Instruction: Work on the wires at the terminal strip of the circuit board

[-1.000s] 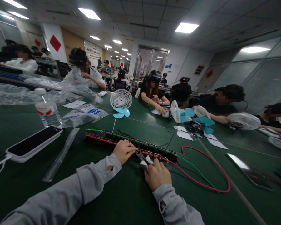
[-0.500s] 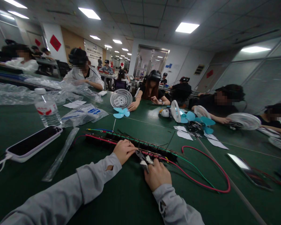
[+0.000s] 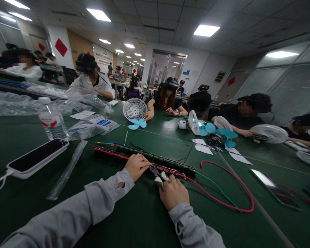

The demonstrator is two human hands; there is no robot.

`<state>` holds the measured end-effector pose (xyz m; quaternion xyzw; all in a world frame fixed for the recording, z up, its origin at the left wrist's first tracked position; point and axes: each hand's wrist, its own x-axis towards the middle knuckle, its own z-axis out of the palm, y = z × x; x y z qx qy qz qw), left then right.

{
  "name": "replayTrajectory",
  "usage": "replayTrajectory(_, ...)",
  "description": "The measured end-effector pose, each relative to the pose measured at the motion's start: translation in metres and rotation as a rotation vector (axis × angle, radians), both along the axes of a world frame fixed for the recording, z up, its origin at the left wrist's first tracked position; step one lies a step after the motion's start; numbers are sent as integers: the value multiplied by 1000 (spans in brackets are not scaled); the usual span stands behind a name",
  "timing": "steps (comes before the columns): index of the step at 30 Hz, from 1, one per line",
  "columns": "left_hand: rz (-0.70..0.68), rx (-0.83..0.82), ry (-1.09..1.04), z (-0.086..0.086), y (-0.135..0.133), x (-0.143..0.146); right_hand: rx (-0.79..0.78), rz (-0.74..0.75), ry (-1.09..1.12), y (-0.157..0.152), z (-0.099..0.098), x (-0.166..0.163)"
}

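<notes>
A long black strip with a wire bundle point(image 3: 111, 152) of red, green and blue wires lies across the table in front of me. Thin black tie ends stick out along it. My left hand point(image 3: 136, 167) rests at the bundle's near side, fingers pressed together around it; the exact grip is hidden. My right hand point(image 3: 174, 193) is closed on cutting pliers with white handles point(image 3: 159, 181). Their jaws point at the bundle, just right of my left fingertips. A thick red cable point(image 3: 251, 196) and a thin green wire point(image 3: 219, 188) run out from the right end.
At left lie a phone point(image 3: 38, 156), a water bottle point(image 3: 51, 119), a plastic bag point(image 3: 93, 126) and a clear plastic strip point(image 3: 68, 168). Another phone point(image 3: 274, 187) lies at right. Across the table, co-workers handle fan parts, including a white fan guard point(image 3: 135, 109) and blue blades point(image 3: 137, 124).
My hands, the pliers and the wires look the same. Across the table, a co-worker's hand, the fan guard and the blue blades have shifted slightly to the right.
</notes>
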<state>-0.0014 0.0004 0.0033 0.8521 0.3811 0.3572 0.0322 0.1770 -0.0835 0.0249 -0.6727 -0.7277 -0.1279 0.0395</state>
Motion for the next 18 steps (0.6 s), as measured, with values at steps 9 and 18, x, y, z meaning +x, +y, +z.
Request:
replayTrajectory(9, 0, -3, 3, 0, 0, 0, -2, -25, -25, 0, 1, -2)
replayTrajectory(18, -1, 3, 8, -1, 1, 0, -7, -14, -26, -2, 5, -3)
